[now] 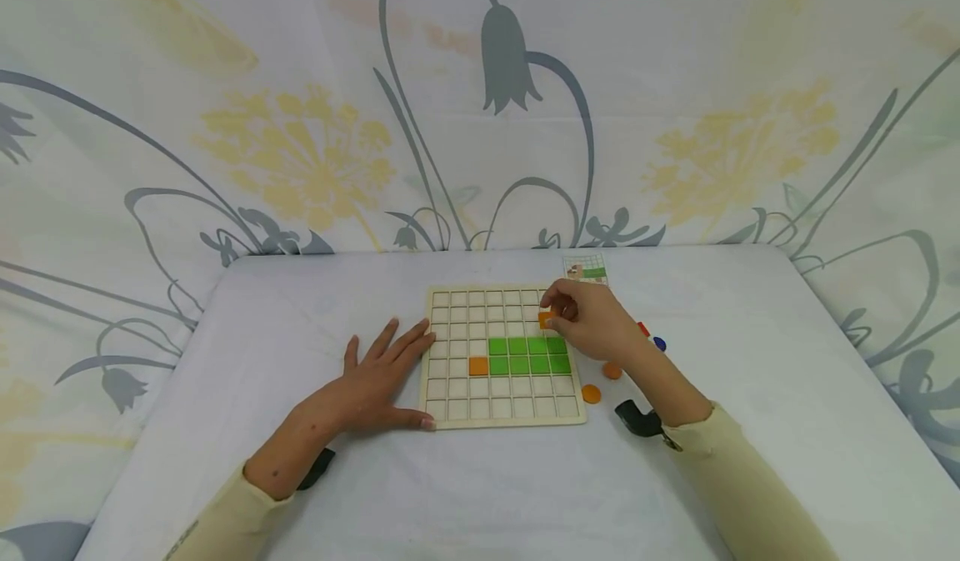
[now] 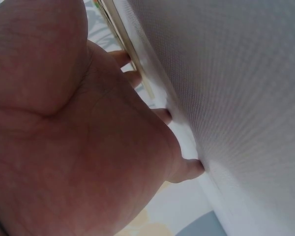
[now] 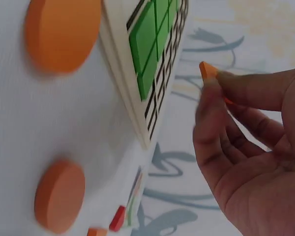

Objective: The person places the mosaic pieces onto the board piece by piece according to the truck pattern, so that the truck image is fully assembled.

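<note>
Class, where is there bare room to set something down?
Bare white tabletop lies left of the left hand, right of the right forearm, and on the near side of the board. Crowded: the board's right side, with orange discs, a blue disc and the right hand.

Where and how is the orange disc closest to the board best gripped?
Pinch the disc by its rim, near and far edges, probably from above and right: it lies flat with its thick edge exposed, and the board sits close on its left, leaving little finger room there. The right hand would first have to release its orange square.
</note>
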`<state>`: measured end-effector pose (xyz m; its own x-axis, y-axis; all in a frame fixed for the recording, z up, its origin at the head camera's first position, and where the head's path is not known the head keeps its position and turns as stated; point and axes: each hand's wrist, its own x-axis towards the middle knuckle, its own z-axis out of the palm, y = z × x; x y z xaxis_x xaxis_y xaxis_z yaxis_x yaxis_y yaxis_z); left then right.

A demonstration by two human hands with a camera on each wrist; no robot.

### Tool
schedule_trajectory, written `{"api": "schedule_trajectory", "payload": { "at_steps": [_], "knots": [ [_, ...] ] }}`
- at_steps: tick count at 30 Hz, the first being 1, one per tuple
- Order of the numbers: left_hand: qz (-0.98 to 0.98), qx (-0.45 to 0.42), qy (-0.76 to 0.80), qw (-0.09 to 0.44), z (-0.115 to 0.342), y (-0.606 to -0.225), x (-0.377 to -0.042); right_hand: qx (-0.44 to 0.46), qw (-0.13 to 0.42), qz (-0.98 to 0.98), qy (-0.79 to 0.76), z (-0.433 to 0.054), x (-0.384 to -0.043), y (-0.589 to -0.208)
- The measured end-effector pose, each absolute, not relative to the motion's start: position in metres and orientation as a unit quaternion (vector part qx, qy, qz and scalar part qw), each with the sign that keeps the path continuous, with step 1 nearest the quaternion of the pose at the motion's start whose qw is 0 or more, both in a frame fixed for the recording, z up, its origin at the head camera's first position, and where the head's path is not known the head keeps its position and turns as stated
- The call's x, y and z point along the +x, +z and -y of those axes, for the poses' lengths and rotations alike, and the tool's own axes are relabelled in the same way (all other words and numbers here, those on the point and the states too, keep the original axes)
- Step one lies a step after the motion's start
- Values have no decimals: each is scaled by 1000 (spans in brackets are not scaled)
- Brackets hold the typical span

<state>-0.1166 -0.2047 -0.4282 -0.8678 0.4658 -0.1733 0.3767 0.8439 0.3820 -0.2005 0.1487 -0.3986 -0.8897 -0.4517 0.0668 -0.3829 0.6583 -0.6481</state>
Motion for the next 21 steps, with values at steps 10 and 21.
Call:
{"api": "schedule_trajectory", "payload": {
  "at_steps": [10,21],
  "knots": [
    [-951,221,171,135,205,-430,-118,-277,62,-892,-351,-114,-204,-410],
    [-952,219,168,136,205,-432,-119,-306,69,-874,-371,-82,-202,-414]
  ]
}}
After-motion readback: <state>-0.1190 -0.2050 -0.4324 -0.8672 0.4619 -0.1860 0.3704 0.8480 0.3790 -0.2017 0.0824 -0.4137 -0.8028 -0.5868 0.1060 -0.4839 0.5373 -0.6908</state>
